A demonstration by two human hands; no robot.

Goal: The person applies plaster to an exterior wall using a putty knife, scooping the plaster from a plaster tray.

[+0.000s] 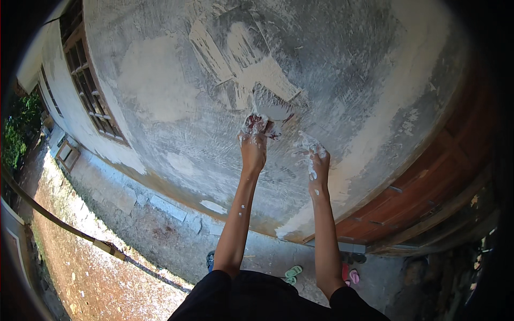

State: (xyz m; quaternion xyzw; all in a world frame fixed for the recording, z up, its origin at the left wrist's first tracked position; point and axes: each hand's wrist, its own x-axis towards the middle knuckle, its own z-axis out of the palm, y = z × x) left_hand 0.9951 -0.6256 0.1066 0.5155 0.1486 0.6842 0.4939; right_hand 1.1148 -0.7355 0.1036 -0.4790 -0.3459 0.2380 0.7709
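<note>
In front of me is a grey wall (342, 112) with rough strokes of wet whitish putty (262, 75) on it. My left hand (254, 128), smeared with white, is closed around the dark red handle of a putty knife. The broad grey blade of the putty knife (274, 112) lies against or very close to the wall, just below the thick putty. Lower and to the right, my right hand (316, 152) is near the wall, its fingers coated white and seemingly stretched out. Nothing can be made out in it. White spots mark both forearms.
A barred window (91, 80) is on the left, and a reddish-brown wooden door (417, 187) on the right. Green sandals (292, 274) and pink footwear (354, 276) lie on the concrete below. A dark pole or hose (64, 227) crosses the lower left above sunlit soil (107, 273).
</note>
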